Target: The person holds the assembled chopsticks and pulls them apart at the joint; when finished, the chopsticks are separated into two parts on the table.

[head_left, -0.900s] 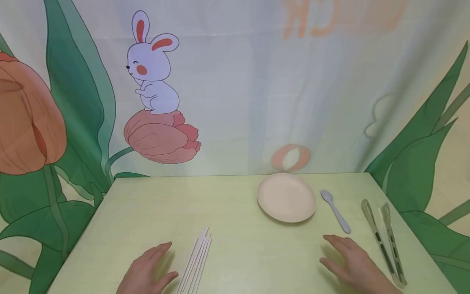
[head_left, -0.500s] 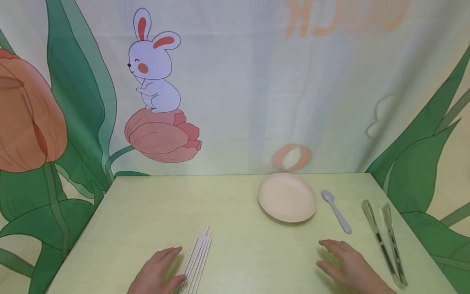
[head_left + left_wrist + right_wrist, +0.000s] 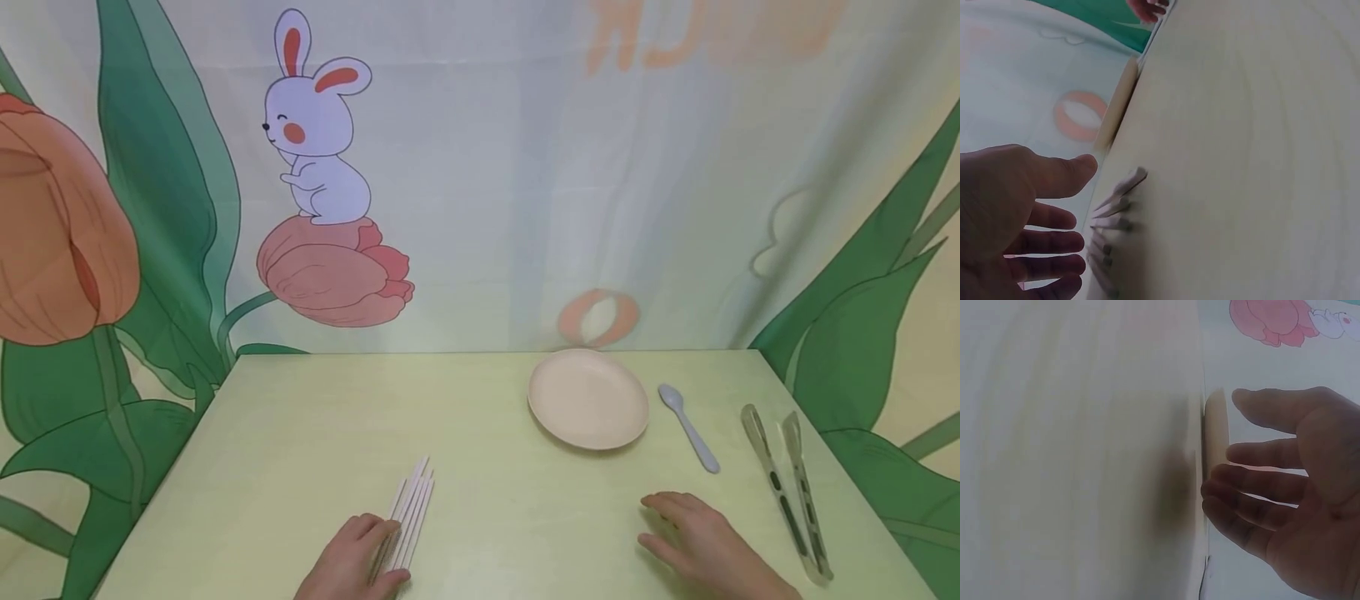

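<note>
Several pale, thin sticks that look like chopsticks (image 3: 415, 518) lie in a loose bundle at the table's front left. My left hand (image 3: 351, 560) reaches over the bundle, thumb and fingers apart and slightly bent. In the left wrist view the stick ends (image 3: 1127, 182) lie beyond my left fingers (image 3: 1047, 267), and nothing is gripped. It partly hides the bundle in the head view. My right hand (image 3: 705, 542) hovers over the front right with relaxed fingers, holding nothing. A spoon (image 3: 690, 429) and tongs (image 3: 787, 492) lie near it.
A round beige plate (image 3: 588, 400) sits at the back of the table (image 3: 315, 425), left of the spoon. Behind the table hangs a printed curtain (image 3: 465, 167) with a rabbit and tulips.
My left hand has moved right, from beside the sticks to over them. My right hand has shifted a little left and toward me. The sticks, plate, spoon and tongs have stayed put.
</note>
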{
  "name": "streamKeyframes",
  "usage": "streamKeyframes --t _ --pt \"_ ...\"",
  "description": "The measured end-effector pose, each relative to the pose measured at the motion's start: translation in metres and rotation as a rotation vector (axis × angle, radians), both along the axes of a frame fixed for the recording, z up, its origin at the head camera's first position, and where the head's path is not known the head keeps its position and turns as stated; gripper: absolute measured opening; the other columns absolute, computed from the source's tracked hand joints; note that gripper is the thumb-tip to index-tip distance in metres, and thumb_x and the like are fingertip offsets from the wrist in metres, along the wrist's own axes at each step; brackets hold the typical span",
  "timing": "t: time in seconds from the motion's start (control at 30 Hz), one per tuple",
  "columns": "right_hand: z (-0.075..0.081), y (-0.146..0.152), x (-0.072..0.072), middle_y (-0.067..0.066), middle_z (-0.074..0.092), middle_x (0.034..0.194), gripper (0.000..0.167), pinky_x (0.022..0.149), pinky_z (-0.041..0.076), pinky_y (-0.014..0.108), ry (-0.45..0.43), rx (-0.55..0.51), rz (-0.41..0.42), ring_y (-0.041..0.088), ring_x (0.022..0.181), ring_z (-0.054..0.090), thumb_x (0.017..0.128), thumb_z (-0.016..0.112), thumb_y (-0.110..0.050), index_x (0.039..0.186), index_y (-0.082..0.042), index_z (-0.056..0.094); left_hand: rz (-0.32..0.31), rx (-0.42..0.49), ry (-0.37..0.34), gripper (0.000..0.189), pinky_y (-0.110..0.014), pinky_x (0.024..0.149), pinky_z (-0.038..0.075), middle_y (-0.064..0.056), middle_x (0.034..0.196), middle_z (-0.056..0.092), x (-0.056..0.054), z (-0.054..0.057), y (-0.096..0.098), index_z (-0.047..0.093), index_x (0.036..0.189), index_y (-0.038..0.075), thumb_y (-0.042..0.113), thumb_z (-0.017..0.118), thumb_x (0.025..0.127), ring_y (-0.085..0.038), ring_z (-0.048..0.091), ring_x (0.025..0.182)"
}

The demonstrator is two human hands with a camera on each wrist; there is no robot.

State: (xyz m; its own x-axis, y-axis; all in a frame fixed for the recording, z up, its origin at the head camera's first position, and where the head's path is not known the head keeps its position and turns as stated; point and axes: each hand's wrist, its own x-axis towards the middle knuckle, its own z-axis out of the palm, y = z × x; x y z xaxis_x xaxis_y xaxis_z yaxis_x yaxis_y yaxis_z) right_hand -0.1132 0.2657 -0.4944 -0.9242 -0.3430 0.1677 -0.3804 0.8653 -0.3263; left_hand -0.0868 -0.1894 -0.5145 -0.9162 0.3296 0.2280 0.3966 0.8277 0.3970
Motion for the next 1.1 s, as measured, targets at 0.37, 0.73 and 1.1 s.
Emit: streamKeyframes --t 0.37,0.73,1.1 --pt "-0.003 0.000 -0.003 -0.002 0.069 0.106 0.034 0.084 0.054 0.037 -0.024 0.033 0.039 0.020 0.099 0.065 0.085 0.074 -0.033 0.109 -0.010 0.069 0.019 -0.064 -0.186 0.037 -0.020 0.058 0.037 0.007 0.084 0.052 0.000 0.000 0.011 0.063 0.094 0.011 0.037 0.081 0.074 -0.005 0.038 0.071" --pt "-0.002 0.000 -0.006 -0.007 0.066 0.101 0.024 0.081 0.053 0.035 -0.069 0.040 0.093 0.016 0.094 0.063 0.084 0.075 -0.024 0.105 -0.014 0.070 0.070 -0.071 -0.253 0.020 -0.021 0.055 0.034 0.006 0.071 0.048 -0.003 0.010 0.017 0.063 0.084 0.008 0.013 0.080 0.073 -0.007 0.037 0.061" --pt "0.001 -0.012 -0.013 -0.005 0.068 0.099 0.024 0.079 0.053 0.033 -0.014 0.048 0.171 0.014 0.092 0.063 0.084 0.075 -0.022 0.105 -0.011 0.070 0.119 -0.092 -0.202 0.015 -0.022 0.051 0.035 0.004 0.066 0.046 -0.001 0.014 0.027 0.061 0.075 0.009 0.000 0.073 0.071 -0.008 0.038 0.056"
